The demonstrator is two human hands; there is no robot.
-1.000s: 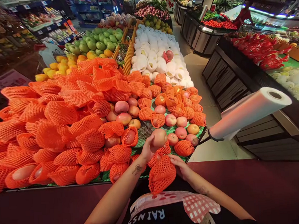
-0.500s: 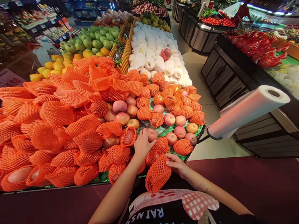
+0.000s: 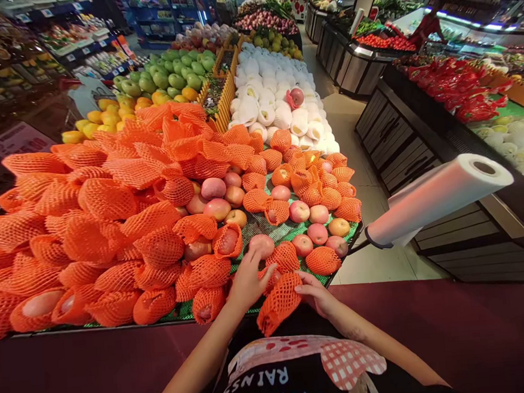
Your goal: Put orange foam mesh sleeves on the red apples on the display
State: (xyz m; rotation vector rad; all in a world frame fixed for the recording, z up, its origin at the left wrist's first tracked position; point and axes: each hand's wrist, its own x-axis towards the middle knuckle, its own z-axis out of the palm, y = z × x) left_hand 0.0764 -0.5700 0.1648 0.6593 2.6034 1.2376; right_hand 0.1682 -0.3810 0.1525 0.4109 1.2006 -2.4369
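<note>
My left hand (image 3: 251,279) has its fingers curved on the near side of a bare pink apple (image 3: 261,246) low over the front of the display. An orange foam net (image 3: 279,303) is pinched by my right hand (image 3: 316,292), its far end hanging in front of my shirt. Beside the hands lies a netted apple (image 3: 283,258) on the stand. Several bare apples (image 3: 317,233) rest on green matting to the right. A large heap of orange nets (image 3: 105,198) covers the left side.
A roll of plastic bags (image 3: 441,199) juts out at the stand's right corner. White-netted fruit (image 3: 276,87) lies behind the apples, with green fruit (image 3: 168,71) to its left. Across the aisle stands another counter (image 3: 401,139).
My left hand has drawn slightly nearer to me together with the pink apple. The orange net stays in my right hand. The view has shifted a little.
</note>
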